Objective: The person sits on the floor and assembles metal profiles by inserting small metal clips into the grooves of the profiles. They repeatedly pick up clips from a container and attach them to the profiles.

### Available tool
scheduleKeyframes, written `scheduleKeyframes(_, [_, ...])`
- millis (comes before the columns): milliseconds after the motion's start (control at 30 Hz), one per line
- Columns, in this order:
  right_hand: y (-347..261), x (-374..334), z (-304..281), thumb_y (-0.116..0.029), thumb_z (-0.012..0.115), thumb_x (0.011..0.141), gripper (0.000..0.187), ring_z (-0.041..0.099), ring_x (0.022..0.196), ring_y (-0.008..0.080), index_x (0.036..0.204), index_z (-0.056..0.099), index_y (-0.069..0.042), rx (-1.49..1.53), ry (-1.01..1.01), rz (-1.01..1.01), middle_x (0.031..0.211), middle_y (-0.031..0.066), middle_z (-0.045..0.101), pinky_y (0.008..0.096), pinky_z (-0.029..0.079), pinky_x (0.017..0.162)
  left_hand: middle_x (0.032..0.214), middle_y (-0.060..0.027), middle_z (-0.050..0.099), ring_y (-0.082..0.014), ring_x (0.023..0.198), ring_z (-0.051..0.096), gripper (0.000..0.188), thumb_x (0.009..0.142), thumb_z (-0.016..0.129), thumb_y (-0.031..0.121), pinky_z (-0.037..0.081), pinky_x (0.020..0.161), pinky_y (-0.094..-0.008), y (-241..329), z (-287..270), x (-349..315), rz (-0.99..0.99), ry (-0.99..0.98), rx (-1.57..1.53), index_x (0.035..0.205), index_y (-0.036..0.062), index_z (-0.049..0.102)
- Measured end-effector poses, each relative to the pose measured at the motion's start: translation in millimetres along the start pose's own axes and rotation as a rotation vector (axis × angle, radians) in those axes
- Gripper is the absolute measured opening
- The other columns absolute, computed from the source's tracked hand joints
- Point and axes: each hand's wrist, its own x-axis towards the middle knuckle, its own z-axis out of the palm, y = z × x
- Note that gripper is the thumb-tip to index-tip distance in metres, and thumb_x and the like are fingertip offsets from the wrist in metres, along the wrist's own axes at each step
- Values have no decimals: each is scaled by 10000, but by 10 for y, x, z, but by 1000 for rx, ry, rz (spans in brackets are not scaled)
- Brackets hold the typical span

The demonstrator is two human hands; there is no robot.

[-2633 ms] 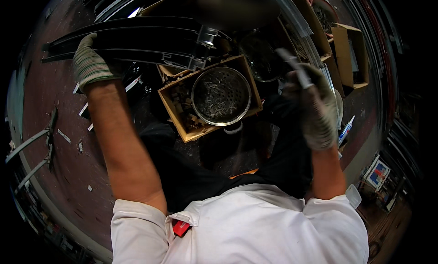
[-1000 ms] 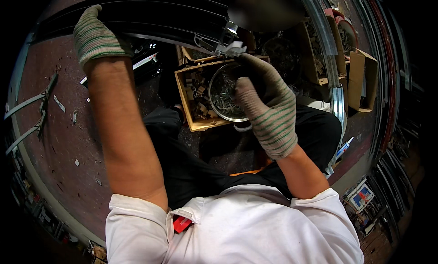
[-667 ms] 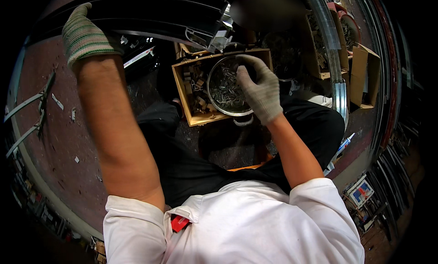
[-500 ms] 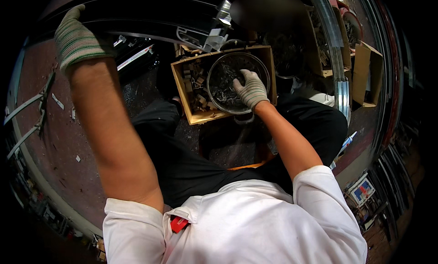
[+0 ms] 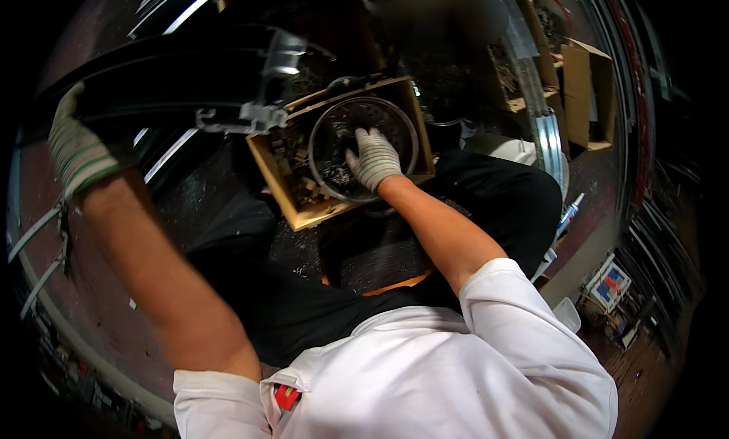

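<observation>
My left hand (image 5: pixel 82 152), in a striped knit glove, grips a long dark metal profile (image 5: pixel 175 82) near its left part. The thumb lies over the profile and the other fingers are mostly hidden. The profile's cut end shows a bright hollow section beside the wooden box. My right hand (image 5: pixel 374 162), in a matching glove, reaches into a round metal pan (image 5: pixel 411 139) of small metal pieces (image 5: pixel 331 168). Its thumb stands apart from the fingers, whose tips touch the dark contents. The pan sits inside a wooden box (image 5: pixel 275 184), beside small brown blocks (image 5: pixel 307 188).
Behind the right knee stand cardboard boxes (image 5: pixel 589 90) and a shiny metal strip (image 5: pixel 548 143). A tube with a blue label (image 5: pixel 569 213) lies on the right. Long bars (image 5: pixel 668 264) line the right edge. Bright strips (image 5: pixel 171 152) lie under the profile.
The profile's cut end has moved left and downward in view, with my left hand still on it. My right hand stays over the pan, its fingers lower among the pieces. The view has shifted.
</observation>
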Motion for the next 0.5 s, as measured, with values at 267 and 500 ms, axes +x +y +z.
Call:
scheduleKeyframes(267, [168,126,-131,-284,693,860,413,579,1120,378,1187,574,-60,-98,-69,-12,1218,215,566,469,500,958,1110,-205,649,-301,1000,673,358,851,684,182,587,883,-405,-62,-11,99,138,3,-5,1121,-39,608])
scheduleKeyframes(500, [278,144,-95,-263,668,876,294,617,1020,384,1100,613,-81,226,317,-163,1061,205,624,473,510,923,1126,-217,684,-330,1076,670,400,806,704,261,537,950,-522,-123,7,229,-95,-126,10,1113,9,658])
